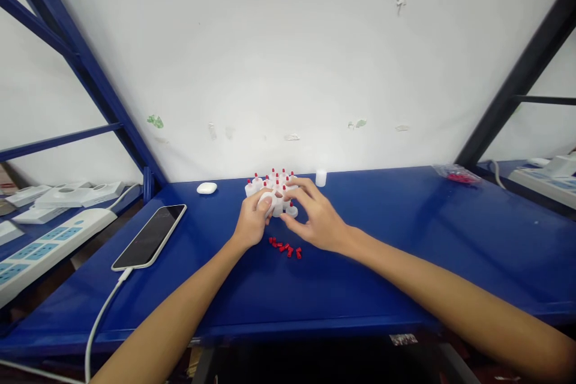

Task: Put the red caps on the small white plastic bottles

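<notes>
Red-tipped white containers (250, 189) clustered, loose red caps (289, 252) remaining; left hand (250, 222) gripping 1 white piece (270, 197), right hand (321, 222) hold unclear.

The hands (321, 222) partly hide the red-tipped white bottles (257, 183) behind them.

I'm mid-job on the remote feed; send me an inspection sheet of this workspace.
Surface: glossy blue flat tabletop.
Job's things: clustered white plastic bottles with red pointed tips; small loose red plastic caps nearer the person; lone white plastic cylinder near the wall.
Clutter: dark-screened, white-edged phone and rounded white case, left; clear plastic bag with red pieces, far right.
Hands: left hand holds a round white plastic piece; right hand beside it, contact unclear.
Cables: thin white cable plugged into the phone, hanging over the front edge.
Surroundings: white marked wall; blue metal frame and white power strip with blue sockets, left.
</notes>
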`<state>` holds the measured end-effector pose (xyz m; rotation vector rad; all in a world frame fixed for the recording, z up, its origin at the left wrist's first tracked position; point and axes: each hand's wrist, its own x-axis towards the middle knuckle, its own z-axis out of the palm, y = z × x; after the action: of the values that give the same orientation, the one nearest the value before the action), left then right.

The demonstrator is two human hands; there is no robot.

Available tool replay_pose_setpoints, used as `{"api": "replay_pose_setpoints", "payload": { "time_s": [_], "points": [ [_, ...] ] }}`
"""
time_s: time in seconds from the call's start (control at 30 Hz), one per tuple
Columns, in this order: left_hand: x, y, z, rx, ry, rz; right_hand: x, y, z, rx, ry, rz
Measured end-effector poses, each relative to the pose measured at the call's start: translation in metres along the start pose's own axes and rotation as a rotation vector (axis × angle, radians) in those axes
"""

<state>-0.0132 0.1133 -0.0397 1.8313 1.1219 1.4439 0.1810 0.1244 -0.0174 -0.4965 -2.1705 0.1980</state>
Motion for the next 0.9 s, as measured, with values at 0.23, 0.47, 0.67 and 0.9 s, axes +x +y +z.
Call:
{"api": "replay_pose_setpoints", "payload": {
  "time_s": [0.23, 0.47, 0.67, 0.9],
  "points": [
    [-0.003, -0.008, -0.01, 0.305, 0.052, 0.066, -0.015, 0.018, -0.027, 0.094, -0.669, 0.147],
    [-0.001, -0.007, -0.013, 0.312, 0.093, 0.121, -0.013, 0.013, -0.021, 0.209, -0.724, 0.151],
    [-0.002, -0.008, -0.012, 0.265, 0.078, 0.118, -0.017, 0.019, -0.007, 0.224, -0.513, 0.131],
    [-0.003, -0.006, -0.01, 0.398, -0.095, 0.254, -0.011, 0.012, 0.007, 0.643, -0.025, 0.518]
  ]
}}
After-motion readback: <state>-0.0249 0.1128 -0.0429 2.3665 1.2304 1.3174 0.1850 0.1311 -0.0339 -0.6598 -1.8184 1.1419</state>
